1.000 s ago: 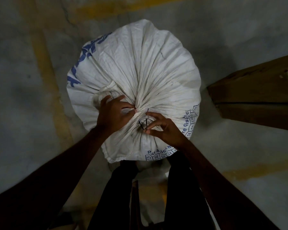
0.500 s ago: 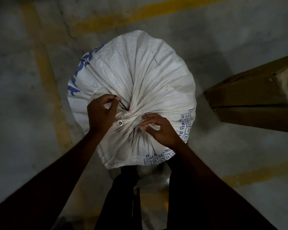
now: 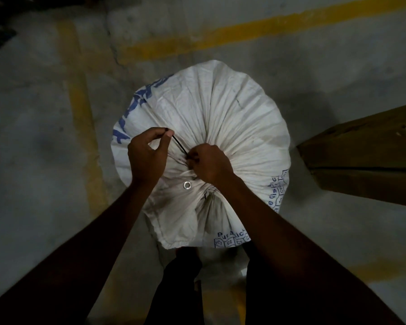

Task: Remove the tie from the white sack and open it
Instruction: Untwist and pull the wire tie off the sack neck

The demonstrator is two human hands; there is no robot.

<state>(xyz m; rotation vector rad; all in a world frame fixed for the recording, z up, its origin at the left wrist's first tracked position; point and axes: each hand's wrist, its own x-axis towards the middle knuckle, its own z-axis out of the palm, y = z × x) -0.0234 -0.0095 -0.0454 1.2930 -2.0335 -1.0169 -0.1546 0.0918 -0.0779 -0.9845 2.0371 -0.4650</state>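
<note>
A full white sack (image 3: 232, 118) with blue print stands on the floor in front of me, its mouth gathered into tight pleats at the near side. A thin black tie (image 3: 179, 146) runs taut from the gathered neck up to the left. My left hand (image 3: 148, 156) pinches the free end of the tie between thumb and fingers. My right hand (image 3: 209, 164) is closed on the bunched neck where the tie enters. A metal eyelet (image 3: 187, 185) shows in the sack fabric just below both hands.
The grey concrete floor (image 3: 33, 160) carries yellow painted lines (image 3: 80, 118). A brown cardboard box (image 3: 366, 158) lies close to the sack on the right. My dark-trousered legs (image 3: 181, 289) stand against the sack's near side.
My left hand has taken the tie's end and drawn it out up and to the left. My right hand has shifted left onto the gathered neck. The view has drawn back from the sack.
</note>
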